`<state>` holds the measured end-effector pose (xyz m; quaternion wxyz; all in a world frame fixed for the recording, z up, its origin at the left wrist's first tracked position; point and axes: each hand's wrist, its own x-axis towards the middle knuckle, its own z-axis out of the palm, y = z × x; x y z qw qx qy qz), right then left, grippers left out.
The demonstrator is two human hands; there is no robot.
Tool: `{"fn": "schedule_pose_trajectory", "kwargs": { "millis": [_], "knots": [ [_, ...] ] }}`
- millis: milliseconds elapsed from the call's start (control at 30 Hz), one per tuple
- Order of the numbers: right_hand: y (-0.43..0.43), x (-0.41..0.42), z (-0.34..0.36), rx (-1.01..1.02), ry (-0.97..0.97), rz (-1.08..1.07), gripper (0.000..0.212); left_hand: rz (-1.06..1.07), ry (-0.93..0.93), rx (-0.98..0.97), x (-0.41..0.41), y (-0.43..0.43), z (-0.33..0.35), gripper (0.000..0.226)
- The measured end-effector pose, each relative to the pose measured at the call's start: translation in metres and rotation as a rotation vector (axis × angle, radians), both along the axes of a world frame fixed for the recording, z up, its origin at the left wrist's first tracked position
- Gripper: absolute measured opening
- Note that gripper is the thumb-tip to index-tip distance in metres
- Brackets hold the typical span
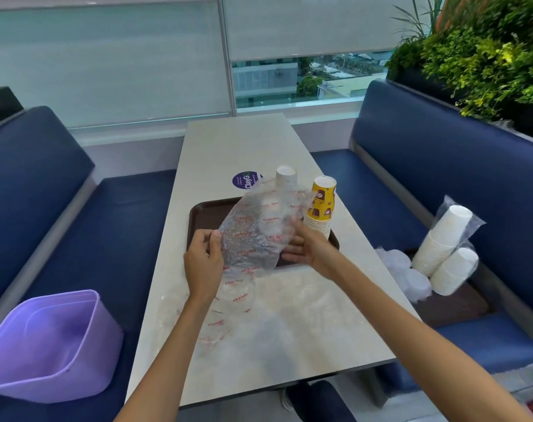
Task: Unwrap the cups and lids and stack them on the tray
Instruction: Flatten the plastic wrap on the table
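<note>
Booth desk, blue benches: my left grip pinched one edge of the printed wrapper, my right grip clasped the opposite side, apparently to spread it open; just beyond the right grip, yellow cups stood stacked on the tray.

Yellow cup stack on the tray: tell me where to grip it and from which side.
Wrap fingers around the band of nested rims low on the yellow cup stack, coming from its right. It stands upside down, so pulling the top cup would probably lift that cup alone. The plastic wrapper and the white cup stack crowd its left.
</note>
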<state>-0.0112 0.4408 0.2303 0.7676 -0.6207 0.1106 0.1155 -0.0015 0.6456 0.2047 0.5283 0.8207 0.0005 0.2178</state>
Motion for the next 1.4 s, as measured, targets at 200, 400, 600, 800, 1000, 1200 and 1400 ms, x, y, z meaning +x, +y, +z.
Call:
{"fn": "schedule_pose_trajectory", "kwargs": {
  "millis": [200, 400, 600, 800, 1000, 1200, 1400],
  "knots": [
    [0.029, -0.013, -0.016, -0.168, -0.160, 0.024, 0.026, 0.030, 0.056, -0.004, 0.001, 0.001, 0.002, 0.015],
    [0.035, -0.013, -0.012, -0.144, -0.155, -0.025, 0.028, 0.057, 0.051, -0.016, -0.001, 0.009, 0.009, 0.015],
    [0.042, -0.022, -0.009, -0.036, -0.091, -0.096, 0.022, 0.038, 0.035, 0.010, -0.004, 0.015, 0.008, 0.015],
    [0.039, -0.020, -0.018, -0.535, -0.351, -0.430, 0.045, -0.065, -0.003, 0.182, -0.009, 0.022, 0.008, 0.015],
    [0.058, -0.007, 0.008, -1.245, -0.963, -0.299, 0.045, -0.227, -0.117, 0.368, -0.017, 0.016, 0.014, 0.018],
    [0.058, -0.003, 0.017, -1.499, -1.120, -0.373, 0.043, -0.260, -0.239, 0.455, -0.017, 0.014, 0.019, 0.014],
    [0.063, -0.007, 0.009, -0.969, -0.799, -0.038, 0.049, -0.310, -0.178, 0.373, -0.020, 0.006, 0.022, 0.022]
  ]
}}
